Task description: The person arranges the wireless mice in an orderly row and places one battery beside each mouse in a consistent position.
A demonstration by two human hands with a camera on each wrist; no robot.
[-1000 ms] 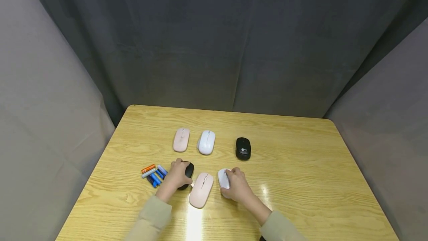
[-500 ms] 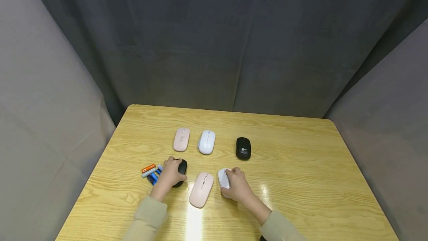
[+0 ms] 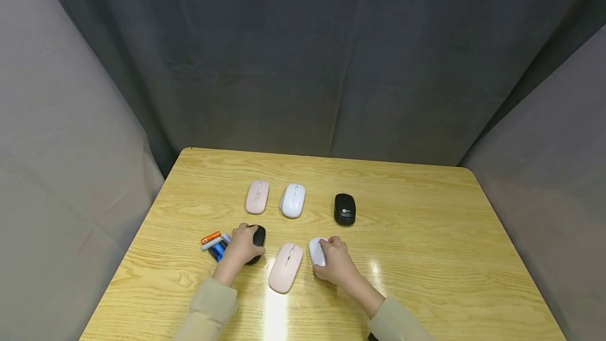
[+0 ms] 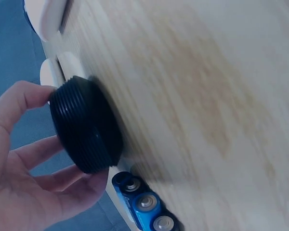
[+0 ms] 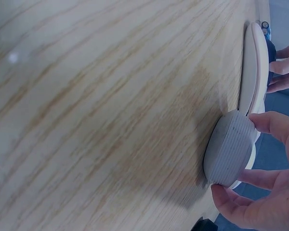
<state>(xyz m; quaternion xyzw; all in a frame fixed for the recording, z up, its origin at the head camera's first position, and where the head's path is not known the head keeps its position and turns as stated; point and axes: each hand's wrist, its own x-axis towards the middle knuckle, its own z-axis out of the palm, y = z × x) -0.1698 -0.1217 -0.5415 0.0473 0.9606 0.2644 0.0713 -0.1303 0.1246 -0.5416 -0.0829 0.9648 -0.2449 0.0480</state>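
Observation:
My left hand (image 3: 242,246) grips a black computer mouse (image 3: 258,243) by its sides, thumb on one edge and fingers on the other. In the left wrist view the ribbed side of that black mouse (image 4: 86,125) faces the camera, close over the wooden table. My right hand (image 3: 337,262) holds a white mouse (image 3: 317,252) the same way; its ribbed side shows in the right wrist view. Between the hands lies a pink mouse (image 3: 286,268). Beside the left hand is a small pile of batteries, with an orange battery (image 3: 210,237) and blue batteries (image 4: 147,203) among them.
Farther back on the wooden table (image 3: 426,236) stand another pink mouse (image 3: 257,197), a white mouse (image 3: 292,201) and a black mouse (image 3: 344,209). A dark curtain (image 3: 284,67) hangs behind the table's far edge. Something black (image 3: 372,337) peeks out by the right sleeve.
My left hand has shifted left with the black mouse, toward the batteries and away from the front pink mouse. It holds steady over the last half second. The right hand has stayed put.

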